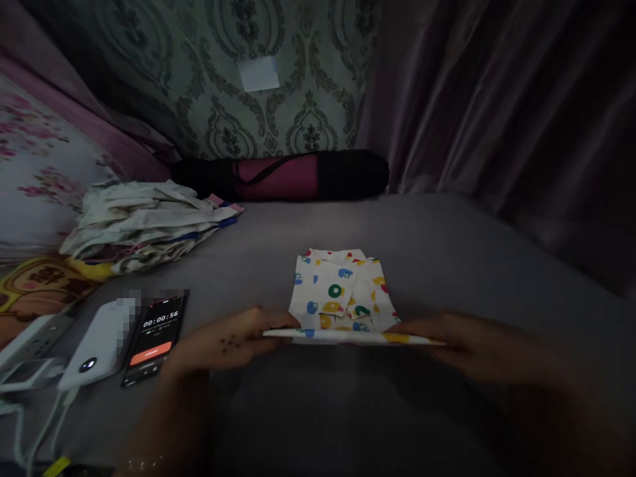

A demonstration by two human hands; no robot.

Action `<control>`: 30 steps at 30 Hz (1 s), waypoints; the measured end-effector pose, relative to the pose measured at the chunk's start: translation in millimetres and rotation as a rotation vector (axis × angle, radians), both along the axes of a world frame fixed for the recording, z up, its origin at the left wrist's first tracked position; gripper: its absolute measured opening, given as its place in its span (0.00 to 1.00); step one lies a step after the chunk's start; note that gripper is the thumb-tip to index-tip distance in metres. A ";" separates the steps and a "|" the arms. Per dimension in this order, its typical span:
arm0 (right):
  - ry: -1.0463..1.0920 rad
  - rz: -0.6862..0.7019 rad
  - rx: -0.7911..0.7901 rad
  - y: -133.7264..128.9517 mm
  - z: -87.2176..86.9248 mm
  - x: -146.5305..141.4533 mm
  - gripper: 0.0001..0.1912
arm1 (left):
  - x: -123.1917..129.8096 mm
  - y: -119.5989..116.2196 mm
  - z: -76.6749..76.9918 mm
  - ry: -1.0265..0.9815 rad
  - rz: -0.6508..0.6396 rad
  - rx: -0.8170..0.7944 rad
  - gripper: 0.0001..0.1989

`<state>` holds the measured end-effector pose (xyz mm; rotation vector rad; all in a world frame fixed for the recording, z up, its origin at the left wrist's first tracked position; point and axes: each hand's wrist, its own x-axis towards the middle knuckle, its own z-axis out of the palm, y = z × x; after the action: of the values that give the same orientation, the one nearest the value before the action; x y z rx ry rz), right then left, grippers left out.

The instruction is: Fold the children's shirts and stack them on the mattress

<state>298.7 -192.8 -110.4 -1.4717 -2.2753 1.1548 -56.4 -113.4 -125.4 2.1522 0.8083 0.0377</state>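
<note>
A small white garment (334,289), printed with blue, green, yellow and red shapes, lies on the grey bed sheet with its sides folded inward. Its near edge is raised off the sheet and pulled into a nearly straight line. My left hand (243,338) pinches the left end of that edge, while my right hand (447,341) grips the right end. Both hands are somewhat blurred, and the fingers under the cloth are hidden. Which part of the garment forms the raised edge I cannot tell.
Left of my hands lie a phone (155,338) with a running timer, a white power bank (102,341), cables and a power strip (42,338). A clothes pile (149,218) sits farther back. Along the wall rests a black and maroon bag (283,177); a curtain (447,99) hangs right.
</note>
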 end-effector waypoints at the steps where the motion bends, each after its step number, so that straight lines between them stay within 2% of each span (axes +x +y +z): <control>1: 0.027 -0.012 -0.037 1.2 0.3 1.5 0.18 | -0.1 1.2 0.6 -0.012 0.013 -0.045 0.13; 3: 0.067 -0.072 -0.108 8.4 -4.1 4.9 0.18 | 1.6 7.3 -3.4 -0.046 0.080 -0.115 0.14; 5: 0.137 -0.187 -0.148 20.6 -12.7 6.9 0.19 | 6.1 17.2 -11.9 -0.133 0.212 -0.167 0.15; 8: 0.369 -0.417 -0.161 43.4 -27.4 4.0 0.20 | 18.9 36.1 -24.7 -0.365 0.423 -0.234 0.17; 10: 0.504 -0.592 -0.142 60.1 -38.1 -1.8 0.18 | 30.9 50.2 -32.0 -0.491 0.544 -0.243 0.19; 14: 0.530 -0.832 -0.037 97.5 -65.1 -14.8 0.13 | 59.2 81.7 -54.0 -0.521 0.734 -0.132 0.16; 17: 0.395 -0.957 0.057 125.6 -87.9 -19.1 0.14 | 78.7 103.5 -78.1 -0.423 0.908 0.030 0.12; 19: 0.227 -0.987 0.151 139.8 -100.3 -18.7 0.16 | 87.5 113.0 -92.3 -0.355 0.959 0.127 0.11; 22: -0.040 -0.950 0.248 149.8 -111.5 -16.6 0.18 | 92.6 118.3 -105.4 -0.209 0.951 0.272 0.11; 26: -0.251 -0.882 0.262 148.1 -114.5 -17.7 0.20 | 91.1 117.9 -109.9 -0.042 0.931 0.396 0.12; 30: -0.328 -0.861 0.277 144.7 -111.9 -21.7 0.20 | 90.3 117.6 -110.9 0.084 0.936 0.445 0.13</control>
<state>277.0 -48.1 -222.4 -2.2663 -1.5236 0.3495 33.9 4.2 -236.4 1.9651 1.9316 0.6581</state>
